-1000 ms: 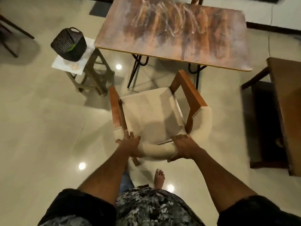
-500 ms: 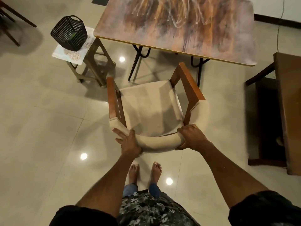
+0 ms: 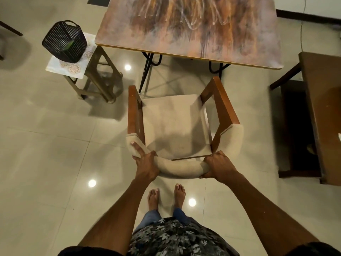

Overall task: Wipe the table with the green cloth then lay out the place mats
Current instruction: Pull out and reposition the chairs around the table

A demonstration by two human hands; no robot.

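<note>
We look down from head height. Both our hands sit on the padded back rail of a chair [image 3: 177, 126]. Left hand [image 3: 145, 163] grips the rail at its left bend, fingers [image 3: 137, 147] laid forward along the cushion top, thumb wrapped on the inner side. Right hand [image 3: 218, 166] grips the rail near its right bend, fingers curled over and under the padding. Chair has brown wooden arms and a beige seat, and it faces the table [image 3: 188, 26], with its front just short of the table's near edge.

The table top is a streaky brown and orange pattern; it stands well ahead of both hands, on black wire legs. Left of the table stands a small stool [image 3: 96, 76], with a pale patterned mat, likely one of the place mats [image 3: 72, 68], lying on it. A black slatted basket [image 3: 64, 41] stands on that mat. A sliver of green shows through the slats, probably the green cloth [image 3: 68, 45], though too little shows to be sure. Basket and mat are far from our fingers, up and to the left, beyond the chair's left arm.

A dark wooden bench [image 3: 323, 111] runs along the right edge. Bare feet [image 3: 166, 198] stand on the glossy tile floor [image 3: 46, 154] just behind the chair.
</note>
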